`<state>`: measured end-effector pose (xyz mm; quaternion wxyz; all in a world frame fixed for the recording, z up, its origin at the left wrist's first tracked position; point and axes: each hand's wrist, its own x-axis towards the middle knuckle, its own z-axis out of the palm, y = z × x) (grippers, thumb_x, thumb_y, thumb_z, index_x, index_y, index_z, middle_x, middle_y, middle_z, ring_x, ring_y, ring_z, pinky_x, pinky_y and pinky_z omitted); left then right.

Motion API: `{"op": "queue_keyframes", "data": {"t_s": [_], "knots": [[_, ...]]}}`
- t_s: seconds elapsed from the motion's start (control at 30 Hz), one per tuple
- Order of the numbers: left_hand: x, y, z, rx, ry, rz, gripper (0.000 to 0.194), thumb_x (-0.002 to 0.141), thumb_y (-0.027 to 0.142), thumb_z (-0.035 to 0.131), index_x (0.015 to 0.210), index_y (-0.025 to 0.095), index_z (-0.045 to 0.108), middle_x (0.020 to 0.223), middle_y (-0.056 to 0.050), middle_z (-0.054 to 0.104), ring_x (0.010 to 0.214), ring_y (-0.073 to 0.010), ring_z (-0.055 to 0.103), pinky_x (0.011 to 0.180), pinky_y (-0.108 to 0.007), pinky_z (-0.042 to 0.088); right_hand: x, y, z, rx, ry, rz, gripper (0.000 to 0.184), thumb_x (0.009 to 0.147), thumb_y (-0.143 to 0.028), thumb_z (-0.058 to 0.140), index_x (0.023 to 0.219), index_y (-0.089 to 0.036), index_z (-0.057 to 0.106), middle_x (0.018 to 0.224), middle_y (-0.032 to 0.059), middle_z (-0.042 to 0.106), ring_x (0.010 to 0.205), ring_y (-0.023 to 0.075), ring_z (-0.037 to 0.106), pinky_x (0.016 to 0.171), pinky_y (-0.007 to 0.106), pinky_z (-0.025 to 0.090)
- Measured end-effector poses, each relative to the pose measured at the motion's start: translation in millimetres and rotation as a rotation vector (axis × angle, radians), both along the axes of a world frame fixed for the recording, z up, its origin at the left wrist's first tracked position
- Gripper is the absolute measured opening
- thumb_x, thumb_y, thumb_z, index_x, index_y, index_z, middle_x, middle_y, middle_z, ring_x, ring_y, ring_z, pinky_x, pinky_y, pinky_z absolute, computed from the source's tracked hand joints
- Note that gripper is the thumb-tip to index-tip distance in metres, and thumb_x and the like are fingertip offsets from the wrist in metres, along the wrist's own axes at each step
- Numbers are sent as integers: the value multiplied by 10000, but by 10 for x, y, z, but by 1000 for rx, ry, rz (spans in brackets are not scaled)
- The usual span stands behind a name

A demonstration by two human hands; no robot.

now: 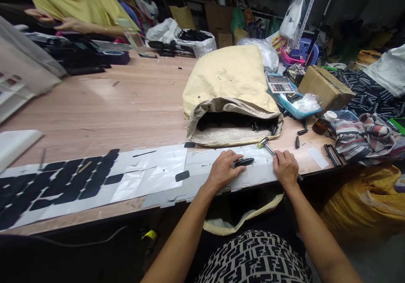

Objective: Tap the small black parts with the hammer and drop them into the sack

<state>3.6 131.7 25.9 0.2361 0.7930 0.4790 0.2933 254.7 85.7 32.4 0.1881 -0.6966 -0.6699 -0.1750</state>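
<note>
In my right hand (pixel 286 168) is a small hammer (pixel 266 144), gripped by its handle, its yellow-and-metal head pointing up and left over the table. My left hand (pixel 225 168) is closed around one end of a black cylindrical part (pixel 244 162), which lies low over the white sheet (pixel 202 181) at the table's front edge. Just beyond both hands, a cream sack (pixel 228 76) lies on its side with its mouth facing me, and black pieces show inside it. Another open sack (pixel 243 228) hangs below the edge near my lap.
Flat black rounded pieces (pixel 69 177) cover the sheet's left part. On the right are a calculator (pixel 280 84), a blue tray (pixel 294 106), a cardboard box (pixel 325 87), a brown bottle (pixel 321 126) and loose black parts (pixel 297 142). A person in yellow (pixel 85 4) works at the far left.
</note>
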Motion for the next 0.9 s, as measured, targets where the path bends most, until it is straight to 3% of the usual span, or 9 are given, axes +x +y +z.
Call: {"op": "queue_keyframes", "data": {"t_s": [0.07,0.23,0.37,0.5,0.6,0.77,0.9], "knots": [[30,60,-13,-12,-40,-21,313,771,342,774,1065,240,734,934,-38,670,940,-235,582,837,-361,475,13,8,8,6,0,5,247,958,-263,511,1124,-207,686,901,71,605,842,216,489,739,320,365],[77,128,-48,-96,-138,-15,186,768,270,769,943,227,721,902,-25,691,915,-223,586,813,-348,464,40,0,46,-17,86,72,247,941,-237,528,1116,-219,701,897,65,639,851,210,539,763,307,406],[71,131,-57,-106,-143,-27,150,775,248,750,921,224,724,905,-27,691,933,-228,582,836,-356,457,-73,-114,131,-14,301,145,303,962,-239,485,1191,-211,682,951,69,676,921,212,611,821,311,476],[79,142,-58,-114,-126,-11,149,778,257,741,925,238,733,874,-23,671,931,-230,580,833,-358,459,-289,-305,263,-63,562,308,312,988,-282,470,1225,-227,664,1054,66,708,981,192,666,892,312,526],[92,142,-58,-106,-136,7,139,773,249,747,911,239,733,853,-19,656,912,-223,572,823,-351,454,-416,-429,323,-87,621,396,304,989,-281,480,1224,-233,668,1058,60,722,992,183,681,912,307,536],[101,127,-47,-109,-131,13,71,769,220,749,837,233,732,799,-8,614,859,-208,545,785,-337,437,-459,-502,284,-166,573,374,300,976,-260,483,1196,-225,685,1038,55,732,942,178,697,856,291,546],[104,130,-52,-127,-163,24,139,748,190,765,877,237,746,827,-7,636,898,-210,559,814,-338,441,-439,-488,295,-193,574,334,305,973,-256,479,1194,-226,687,1068,55,733,981,184,697,876,291,541]]}}
